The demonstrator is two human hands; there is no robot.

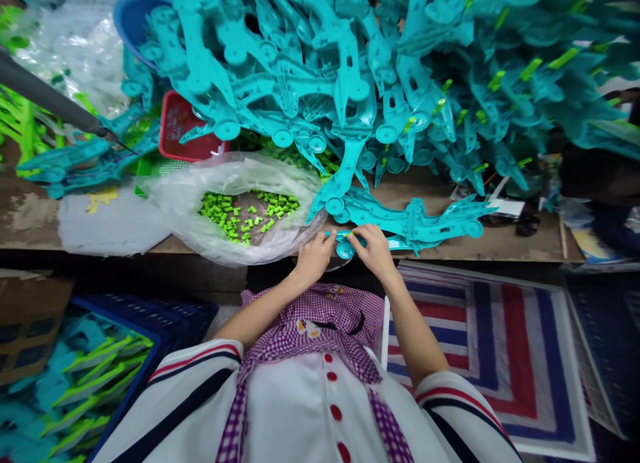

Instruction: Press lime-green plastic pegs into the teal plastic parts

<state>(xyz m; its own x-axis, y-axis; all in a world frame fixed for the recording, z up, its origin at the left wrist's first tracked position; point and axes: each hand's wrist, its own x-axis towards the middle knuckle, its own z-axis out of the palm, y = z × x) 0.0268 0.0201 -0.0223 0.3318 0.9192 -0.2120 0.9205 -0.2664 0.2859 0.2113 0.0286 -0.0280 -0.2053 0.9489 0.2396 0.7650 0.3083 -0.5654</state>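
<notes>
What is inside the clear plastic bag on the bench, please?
The clear plastic bag holds loose small green plastic pieces. Its crumpled folds hide whatever lies beneath.

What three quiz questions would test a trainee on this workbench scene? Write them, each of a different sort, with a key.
1. True or false: both hands grip the same turquoise plastic frame part at the bench edge.
2. Multiple choice: the clear plastic bag of small green plastic clips lies where, seen from the person? A) beyond the left hand B) beyond the right hand C) on the striped woven mat
3. Fill in: at lower left, the blue plastic crate holds turquoise parts fitted with ____ pieces.

Key: 1 true; 2 A; 3 green
</notes>
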